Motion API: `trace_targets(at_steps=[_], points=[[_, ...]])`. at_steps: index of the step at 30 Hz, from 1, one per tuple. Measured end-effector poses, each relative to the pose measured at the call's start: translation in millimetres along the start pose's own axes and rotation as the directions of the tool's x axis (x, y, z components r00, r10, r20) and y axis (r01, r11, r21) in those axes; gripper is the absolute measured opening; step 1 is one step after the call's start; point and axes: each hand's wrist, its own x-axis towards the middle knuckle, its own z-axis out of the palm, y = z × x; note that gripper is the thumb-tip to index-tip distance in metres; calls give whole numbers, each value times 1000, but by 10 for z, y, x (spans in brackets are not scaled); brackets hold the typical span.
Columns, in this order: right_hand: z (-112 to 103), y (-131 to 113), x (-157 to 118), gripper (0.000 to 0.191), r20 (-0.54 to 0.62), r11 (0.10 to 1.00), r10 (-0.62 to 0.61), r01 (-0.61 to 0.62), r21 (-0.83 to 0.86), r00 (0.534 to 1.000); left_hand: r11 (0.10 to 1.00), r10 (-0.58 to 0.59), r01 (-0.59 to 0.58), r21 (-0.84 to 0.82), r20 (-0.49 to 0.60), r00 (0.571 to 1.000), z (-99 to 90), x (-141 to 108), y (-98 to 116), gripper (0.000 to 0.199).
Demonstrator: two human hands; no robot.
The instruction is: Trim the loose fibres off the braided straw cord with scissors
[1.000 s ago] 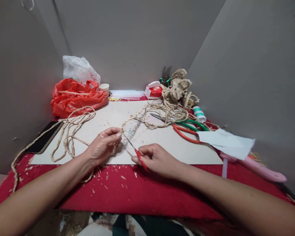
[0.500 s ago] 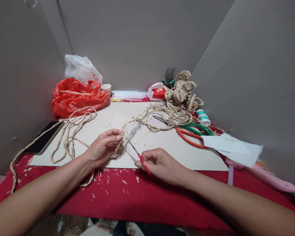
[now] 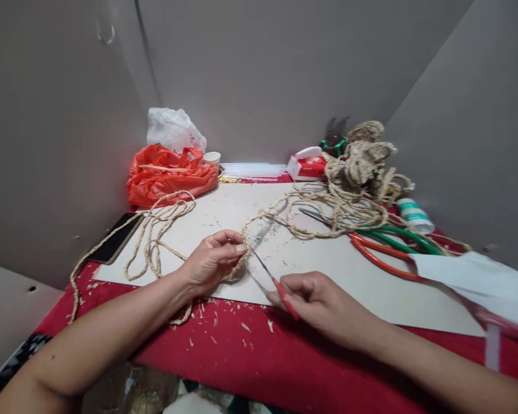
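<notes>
A braided straw rope [image 3: 244, 230] is pinched between the thumb and fingers of my left hand [image 3: 218, 256]. Its length loops to the left over the white board [image 3: 224, 210] and also runs right toward a loose tangle. My right hand [image 3: 317, 302] is closed round the red handles of small scissors [image 3: 271, 273]. The blade tips touch or nearly touch the rope beside my left thumb; whether the blades are parted I cannot tell.
At the back left sit a red plastic bag [image 3: 172, 181] and a paper cup [image 3: 212, 157]. A phone [image 3: 114, 238] lies left. To the right are coiled rope [image 3: 365, 161], large shears with orange and green handles [image 3: 384, 261], and white paper [image 3: 479, 282]. Straw scraps litter the red cloth [image 3: 224, 356].
The whole scene has shifted to the right in the view as the head camera turned left. Both hands keep nearly the same hold and position relative to the rope.
</notes>
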Motion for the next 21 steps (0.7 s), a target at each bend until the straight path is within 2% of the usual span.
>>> trace_targets(at_steps=[11, 16, 21], points=[[19, -28, -7, 42, -20, 997, 69, -69, -26, 997, 1000, 12, -12, 23, 14, 1000, 16, -15, 41, 23], [33, 3, -2, 42, -28, 996, 35, -37, -78, 999, 1000, -12, 12, 24, 6, 1000, 26, -19, 28, 24], [26, 18, -21, 44, -25, 999, -38, 37, -27, 999, 1000, 5, -5, 23, 21, 1000, 17, -11, 20, 21]])
